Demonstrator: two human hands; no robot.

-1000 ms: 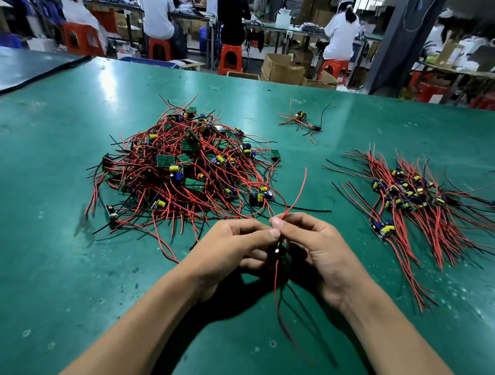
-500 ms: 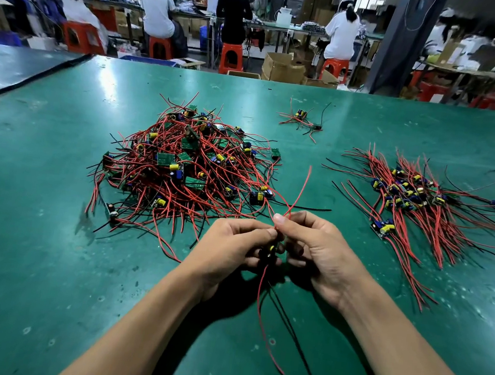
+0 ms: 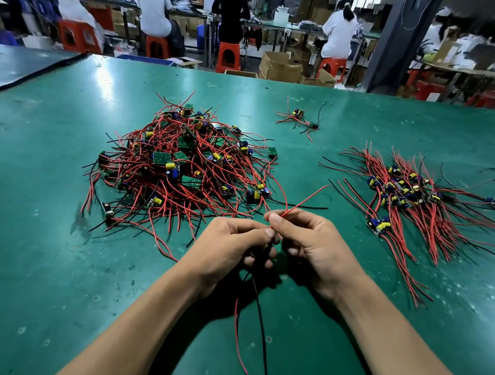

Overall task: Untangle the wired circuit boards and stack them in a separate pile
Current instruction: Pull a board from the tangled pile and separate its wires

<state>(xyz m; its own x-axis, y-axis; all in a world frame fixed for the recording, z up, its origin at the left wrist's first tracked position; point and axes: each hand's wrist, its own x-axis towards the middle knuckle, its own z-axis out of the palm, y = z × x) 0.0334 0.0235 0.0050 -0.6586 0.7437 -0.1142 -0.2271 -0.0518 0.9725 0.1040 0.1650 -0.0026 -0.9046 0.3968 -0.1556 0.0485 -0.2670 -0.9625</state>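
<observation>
At the centre of the frame, just below the tangle [image 3: 180, 167], my left hand [image 3: 230, 247] and right hand [image 3: 316, 250] meet over one board [image 3: 266, 246], mostly hidden between my fingers. The left hand grips the board. The right hand pinches its red wires [image 3: 306, 198], which cross and rise toward the tangle. Two leads [image 3: 259, 312], one red and one black, hang from my left hand toward the table [image 3: 31, 255]. The sorted pile [image 3: 408, 199] lies right of centre, well apart.

I can't tell whether the red wires are clear of the tangle; one seems to run back into it. If I pull toward the sorted pile now, a caught wire could drag other boards out of the heap or strain its joint at the board. Laid down carelessly, the leads would cross the sorted pile and knot it
</observation>
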